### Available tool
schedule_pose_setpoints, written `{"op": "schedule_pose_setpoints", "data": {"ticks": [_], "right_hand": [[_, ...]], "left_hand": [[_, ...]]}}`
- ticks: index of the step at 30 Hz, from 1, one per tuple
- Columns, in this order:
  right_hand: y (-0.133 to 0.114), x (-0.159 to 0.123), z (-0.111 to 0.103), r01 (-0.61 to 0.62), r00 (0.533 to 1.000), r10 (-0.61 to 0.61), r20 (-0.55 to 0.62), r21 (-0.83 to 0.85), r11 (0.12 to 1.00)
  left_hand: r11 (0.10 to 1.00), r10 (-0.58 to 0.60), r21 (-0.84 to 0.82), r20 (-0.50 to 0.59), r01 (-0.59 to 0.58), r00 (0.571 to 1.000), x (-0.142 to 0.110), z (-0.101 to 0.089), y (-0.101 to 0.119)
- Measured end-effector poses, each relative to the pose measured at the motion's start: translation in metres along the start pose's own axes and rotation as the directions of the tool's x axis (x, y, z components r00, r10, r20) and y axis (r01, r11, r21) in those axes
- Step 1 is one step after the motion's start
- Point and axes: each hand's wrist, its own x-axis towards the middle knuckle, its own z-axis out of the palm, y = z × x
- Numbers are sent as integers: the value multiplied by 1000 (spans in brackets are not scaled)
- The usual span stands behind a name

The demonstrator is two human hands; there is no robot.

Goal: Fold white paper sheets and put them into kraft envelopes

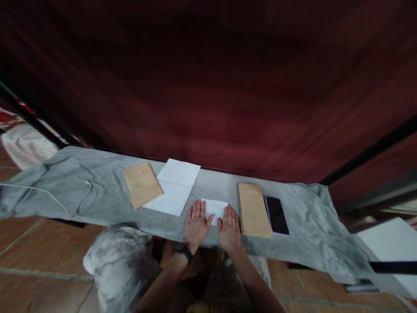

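Note:
A small folded white paper (pixel 215 206) lies flat in front of me on the grey cloth. My left hand (pixel 196 222) rests flat on its left side, fingers stretched forward and thumb pointing inward. On the right side of the same paper, my right hand (pixel 229 229) also lies flat with its fingers extended. To the left is a larger white sheet (pixel 177 184) with a crease across it, its lower left corner under some brown envelopes (pixel 142 184). Just right of my right hand lies a stack of long brown envelopes (pixel 254 210).
A smartphone (pixel 276 215) with a dark screen lies beside the right envelopes. The grey cloth (pixel 104 191) covers a long narrow surface. A white cable (pixel 48 192) crosses its left end. Behind hangs a dark red curtain (pixel 208 95), with black metal bars (pixel 371 150) at the sides.

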Motion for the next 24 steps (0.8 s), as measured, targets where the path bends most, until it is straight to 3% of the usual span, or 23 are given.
{"op": "schedule_pose_setpoints", "data": {"ticks": [5, 10, 14, 17, 20, 24], "right_hand": [[-13, 5, -13, -20, 999, 22, -37, 46, 999], [-33, 8, -23, 135, 980, -153, 130, 136, 981], [-26, 1, -16, 124, 981, -138, 136, 106, 987], [-14, -3, -11, 158, 981, -168, 96, 99, 982], [-7, -4, -10, 174, 978, -183, 101, 93, 980], [-6, -5, -8, 158, 978, -167, 128, 75, 985]], "left_hand": [[1000, 2, 7, -15, -2, 1000, -3, 2, -1], [1000, 29, -11, 31, -28, 999, -3, 5, -4], [998, 51, -38, 1, -51, 999, -6, 0, -5], [984, 166, -67, -15, -167, 986, -10, -9, -7], [940, 327, -107, 15, -324, 945, -16, -17, -10], [923, 373, -123, 40, -365, 927, -20, -19, -13]]}}
